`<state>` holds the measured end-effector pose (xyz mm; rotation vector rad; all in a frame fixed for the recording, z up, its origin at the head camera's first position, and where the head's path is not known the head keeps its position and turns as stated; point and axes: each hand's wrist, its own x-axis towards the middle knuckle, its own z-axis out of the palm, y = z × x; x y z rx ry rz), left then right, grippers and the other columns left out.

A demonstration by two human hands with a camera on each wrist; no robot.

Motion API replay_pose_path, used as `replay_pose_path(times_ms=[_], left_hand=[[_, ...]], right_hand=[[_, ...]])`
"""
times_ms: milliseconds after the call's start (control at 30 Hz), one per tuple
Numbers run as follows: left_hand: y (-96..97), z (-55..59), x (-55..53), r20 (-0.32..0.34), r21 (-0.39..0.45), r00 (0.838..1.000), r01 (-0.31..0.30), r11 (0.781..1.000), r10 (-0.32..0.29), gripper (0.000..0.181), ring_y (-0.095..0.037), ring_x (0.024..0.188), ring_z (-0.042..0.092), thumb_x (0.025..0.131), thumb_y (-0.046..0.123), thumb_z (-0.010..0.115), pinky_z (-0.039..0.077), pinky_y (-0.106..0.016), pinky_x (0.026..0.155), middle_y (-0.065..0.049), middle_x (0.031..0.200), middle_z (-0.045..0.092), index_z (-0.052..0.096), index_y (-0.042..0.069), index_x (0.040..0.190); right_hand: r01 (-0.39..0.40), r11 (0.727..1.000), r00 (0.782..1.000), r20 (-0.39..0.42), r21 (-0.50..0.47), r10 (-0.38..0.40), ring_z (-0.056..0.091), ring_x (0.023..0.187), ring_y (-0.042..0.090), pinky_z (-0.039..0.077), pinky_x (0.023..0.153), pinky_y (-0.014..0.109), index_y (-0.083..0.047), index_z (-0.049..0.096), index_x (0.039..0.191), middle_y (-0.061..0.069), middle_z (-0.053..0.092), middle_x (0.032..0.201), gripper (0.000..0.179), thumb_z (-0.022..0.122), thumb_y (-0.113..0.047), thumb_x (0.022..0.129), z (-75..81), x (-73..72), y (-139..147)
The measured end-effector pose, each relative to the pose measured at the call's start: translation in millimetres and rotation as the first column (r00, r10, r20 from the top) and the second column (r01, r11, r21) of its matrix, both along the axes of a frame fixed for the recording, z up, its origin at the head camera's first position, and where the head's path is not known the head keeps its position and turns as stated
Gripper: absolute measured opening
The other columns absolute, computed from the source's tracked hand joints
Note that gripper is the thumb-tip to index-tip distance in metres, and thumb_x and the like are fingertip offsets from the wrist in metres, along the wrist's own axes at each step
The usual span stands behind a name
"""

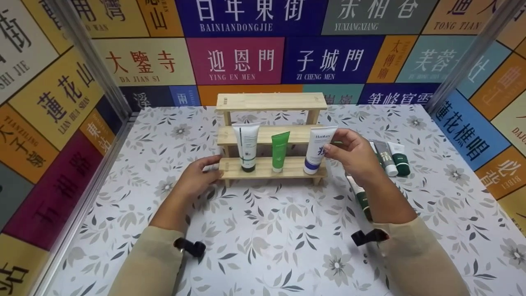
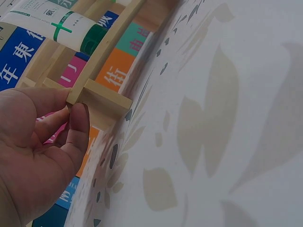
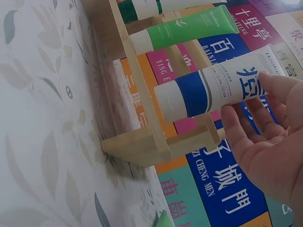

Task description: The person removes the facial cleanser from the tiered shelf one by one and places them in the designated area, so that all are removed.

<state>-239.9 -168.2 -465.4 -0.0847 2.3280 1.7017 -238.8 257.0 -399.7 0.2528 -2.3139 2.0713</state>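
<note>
A three-tier wooden display rack (image 1: 271, 101) stands on the table. My right hand (image 1: 355, 155) holds a white tube with a blue band (image 1: 315, 152) by its side, between thumb and fingers. The tube stands cap down at the right end of the lowest tier, as the right wrist view also shows. With thumb and fingers, my left hand (image 1: 200, 174) pinches the left end of that tier (image 2: 78, 94). Upright between the hands are a white tube with a dark green cap (image 1: 247, 148) and a smaller green tube (image 1: 280, 151).
Right of the rack, partly behind my right hand, lie several more tubes, among them a grey one (image 1: 385, 158) and a white and green one (image 1: 398, 159). Another tube (image 1: 363, 203) lies below my right forearm. Printed panels (image 1: 234, 61) wall in the back and sides.
</note>
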Motion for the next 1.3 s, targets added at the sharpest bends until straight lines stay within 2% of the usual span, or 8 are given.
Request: replay_pose_path(times_ms=[367, 600, 700, 967, 1100, 1300], left_hand=[[-0.4, 0.4, -1.2, 0.013, 0.003, 1.0, -0.007, 1.0, 0.007, 0.058, -0.024, 0.13, 0.066, 0.103, 0.018, 0.068, 0.058, -0.032, 0.099, -0.006, 0.164, 0.052, 0.053, 0.017, 0.159], [-0.6, -2.3, -0.9, 0.002, 0.015, 1.0, -0.004, 1.0, 0.004, 0.058, -0.026, 0.134, 0.065, 0.102, 0.018, 0.068, 0.058, -0.032, 0.102, -0.006, 0.165, 0.051, 0.054, 0.016, 0.158], [-0.2, -1.4, -0.4, 0.002, 0.009, 1.0, -0.006, 1.0, 0.006, 0.058, -0.026, 0.134, 0.065, 0.102, 0.018, 0.068, 0.058, -0.032, 0.102, -0.006, 0.165, 0.051, 0.054, 0.017, 0.158], [0.7, -1.0, 0.2, -0.014, 0.037, 1.0, 0.0, 0.999, 0.0, 0.057, -0.019, 0.117, 0.069, 0.103, 0.013, 0.067, 0.059, -0.03, 0.094, -0.011, 0.164, 0.051, 0.052, 0.011, 0.158], [1.4, -0.8, -0.1, -0.012, 0.048, 1.0, -0.009, 0.999, 0.01, 0.057, -0.018, 0.117, 0.068, 0.102, 0.012, 0.067, 0.059, -0.03, 0.095, -0.011, 0.163, 0.051, 0.053, 0.01, 0.158], [2.6, -0.5, 0.2, 0.0, 0.042, 1.0, -0.018, 0.999, 0.018, 0.057, -0.022, 0.125, 0.067, 0.102, 0.014, 0.068, 0.058, -0.029, 0.097, -0.008, 0.164, 0.052, 0.054, 0.013, 0.157]], right_hand=[[0.045, 0.999, 0.999, 0.014, 0.02, -0.046, 0.069, 0.118, 0.016, 0.063, 0.093, 0.025, -0.011, 0.063, 0.135, -0.001, 0.07, 0.127, 0.043, 0.08, -0.023, 0.098, -3.0, 6.3, 34], [0.036, 0.997, 0.999, 0.029, -0.067, -0.034, 0.071, 0.113, 0.011, 0.063, 0.091, 0.024, -0.008, 0.062, 0.134, -0.002, 0.071, 0.123, 0.041, 0.079, -0.018, 0.098, -5.9, 13.6, 67], [0.047, 0.996, 0.998, 0.035, -0.076, -0.044, 0.071, 0.113, 0.01, 0.062, 0.091, 0.022, -0.008, 0.062, 0.135, -0.002, 0.071, 0.123, 0.041, 0.078, -0.017, 0.099, -5.9, 14.6, 81], [0.059, 0.987, 0.998, 0.045, -0.151, -0.053, 0.071, 0.109, 0.011, 0.063, 0.088, 0.024, -0.009, 0.063, 0.133, -0.001, 0.069, 0.12, 0.034, 0.073, -0.009, 0.101, -8.5, 19.8, 114], [0.071, 0.979, 0.995, 0.08, -0.192, -0.057, 0.071, 0.107, 0.011, 0.063, 0.086, 0.024, -0.009, 0.064, 0.132, -0.002, 0.071, 0.119, 0.033, 0.073, -0.008, 0.101, -11.7, 23.4, 127], [0.087, 0.98, 0.984, 0.166, -0.182, -0.056, 0.073, 0.103, 0.009, 0.063, 0.083, 0.024, -0.014, 0.063, 0.135, -0.005, 0.073, 0.119, 0.036, 0.074, -0.013, 0.101, -16.1, 27.3, 148]])
